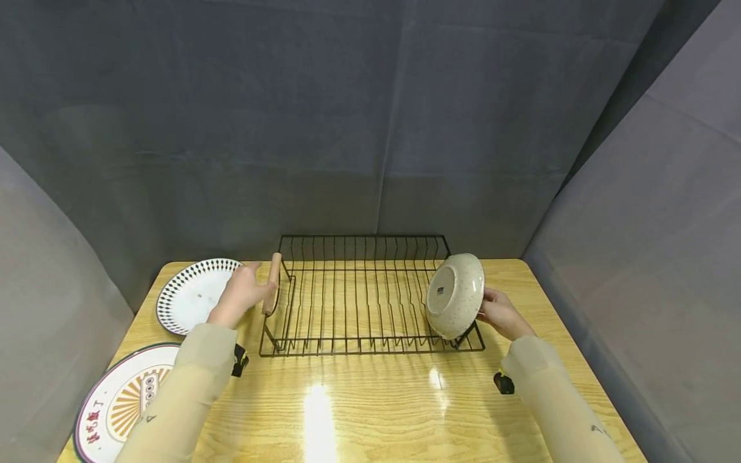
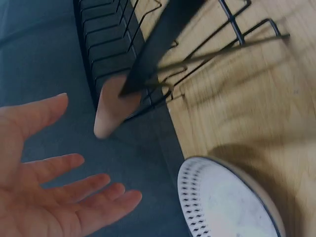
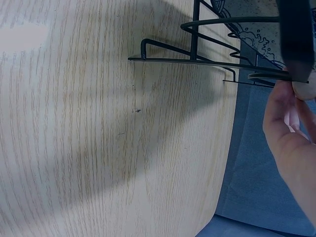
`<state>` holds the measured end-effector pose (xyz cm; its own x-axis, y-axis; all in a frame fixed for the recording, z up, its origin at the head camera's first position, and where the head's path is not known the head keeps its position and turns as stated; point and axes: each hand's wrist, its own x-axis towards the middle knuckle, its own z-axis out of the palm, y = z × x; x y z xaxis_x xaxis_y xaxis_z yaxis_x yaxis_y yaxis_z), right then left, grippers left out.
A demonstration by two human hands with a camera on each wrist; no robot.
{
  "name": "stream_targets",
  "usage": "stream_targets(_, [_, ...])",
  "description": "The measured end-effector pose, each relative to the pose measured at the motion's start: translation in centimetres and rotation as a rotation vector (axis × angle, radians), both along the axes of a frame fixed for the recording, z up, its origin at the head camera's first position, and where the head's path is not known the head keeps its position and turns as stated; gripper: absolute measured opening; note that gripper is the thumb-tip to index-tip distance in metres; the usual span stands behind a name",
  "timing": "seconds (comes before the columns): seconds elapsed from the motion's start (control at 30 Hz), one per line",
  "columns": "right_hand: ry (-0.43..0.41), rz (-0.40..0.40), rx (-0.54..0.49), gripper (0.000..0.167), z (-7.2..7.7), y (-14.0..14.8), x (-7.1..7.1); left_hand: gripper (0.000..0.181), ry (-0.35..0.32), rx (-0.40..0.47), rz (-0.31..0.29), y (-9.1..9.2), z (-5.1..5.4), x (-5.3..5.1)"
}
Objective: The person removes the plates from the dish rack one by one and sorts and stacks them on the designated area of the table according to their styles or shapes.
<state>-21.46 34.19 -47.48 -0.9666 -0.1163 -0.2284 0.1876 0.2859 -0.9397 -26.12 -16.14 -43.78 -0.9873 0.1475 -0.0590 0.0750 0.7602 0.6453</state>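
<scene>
A black wire dish rack (image 1: 359, 339) stands on the table, with wooden handles at its ends. A speckled cream bowl (image 1: 465, 299) rests on edge in its right end, base turned left; its patterned inside (image 3: 254, 34) shows in the right wrist view. My left hand (image 1: 246, 289) is beside the left wooden handle (image 1: 272, 283), and its fingers spread apart from the handle in the left wrist view. My right hand (image 1: 502, 313) is behind the bowl, fingers curled at the right wooden handle (image 3: 306, 90); the bowl and the frame edge partly hide this grip.
A white plate with a black diamond rim (image 1: 193, 299) lies at the table's back left. In front of it is a larger plate with an orange sunburst and red characters (image 1: 110, 418). Grey cloth (image 1: 347, 128) hangs behind the wooden table (image 1: 376, 411) and along both sides.
</scene>
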Motion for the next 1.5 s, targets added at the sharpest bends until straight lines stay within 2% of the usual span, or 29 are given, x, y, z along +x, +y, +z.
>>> stream_targets(0.23, [0.003, -0.004, 0.005, 0.037, -0.1, 0.0, 0.0, 0.069, -0.08, -0.028, -0.001, 1.1, -0.3, -0.3])
stream_targets(0.3, [0.007, -0.007, 0.004, 0.036, -0.1, 0.0, 0.0, 0.064, -0.08, -0.046, -0.01, 1.3, -0.4, -0.3])
stream_targets(0.5, [0.023, 0.002, 0.004, 0.04, -0.3, 0.0, 0.0, 0.036, -0.073, -0.048, -0.041, 1.4, -0.8, -0.4])
stream_targets(0.63, [0.02, 0.004, 0.018, 0.044, -0.3, 0.0, -0.1, 0.036, -0.085, -0.032, -0.032, 1.4, -0.8, -0.4])
stream_targets(0.73, [0.023, 0.001, 0.025, 0.043, -0.2, 0.0, -0.1, 0.043, -0.096, -0.009, -0.028, 1.4, -0.8, -0.4])
stream_targets(0.83, [0.023, 0.005, 0.031, 0.041, -0.3, 0.0, -0.1, 0.041, -0.103, -0.006, -0.024, 1.5, -0.8, -0.4])
stream_targets(1.2, [0.029, 0.032, 0.106, 0.041, -0.1, 0.2, -0.2, 0.012, -0.084, -0.043, -0.035, 1.7, -0.8, -0.4])
stream_targets(1.37, [0.017, 0.059, 0.15, 0.045, 1.0, 0.4, -0.3, 0.009, -0.08, -0.057, -0.034, 1.6, -0.9, -0.5])
stream_targets(1.5, [-0.001, 0.024, 0.193, 0.055, 3.3, 0.3, -0.3, 0.009, -0.088, -0.052, -0.033, 1.6, -1.0, -0.6])
